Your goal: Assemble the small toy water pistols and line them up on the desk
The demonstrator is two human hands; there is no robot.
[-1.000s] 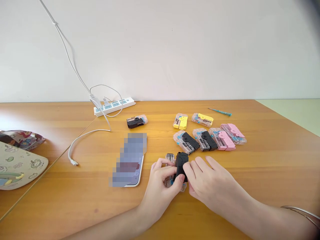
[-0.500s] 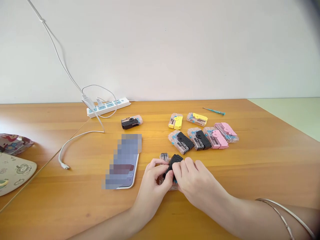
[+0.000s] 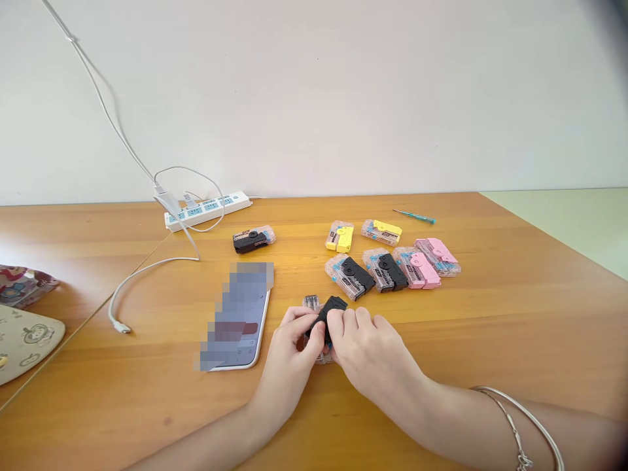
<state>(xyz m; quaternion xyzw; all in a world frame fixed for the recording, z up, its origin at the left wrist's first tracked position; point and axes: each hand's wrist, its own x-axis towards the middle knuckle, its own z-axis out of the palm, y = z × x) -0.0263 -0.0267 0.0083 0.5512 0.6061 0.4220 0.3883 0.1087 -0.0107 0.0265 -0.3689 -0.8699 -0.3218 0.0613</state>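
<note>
My left hand (image 3: 288, 350) and my right hand (image 3: 367, 347) meet at the table's middle, and both grip a black plastic piece (image 3: 328, 314) from either side. Its lower part is hidden by my fingers. Under and behind it lies a transparent plastic pack (image 3: 310, 303) with blue bits inside, mostly covered by my hands. Just beyond my hands lie several small packs: black pieces (image 3: 356, 275), yellow ones (image 3: 339, 238) and pink ones (image 3: 424, 269), all in clear plastic. A phone (image 3: 255, 333) with a pixelated screen lies left of my left hand.
A lone black-piece pack (image 3: 252, 239) lies near a white power strip (image 3: 206, 211) with a white cable (image 3: 142, 278) trailing over the wooden table (image 3: 490, 327). A teal-handled screwdriver (image 3: 415, 216) lies at the back. Patterned bags (image 3: 24, 333) sit at far left.
My hands have drawn closer together around the black piece, now covering more of it. Everything in view has shifted left and slightly up in the frame, and my bracelets show more.
</note>
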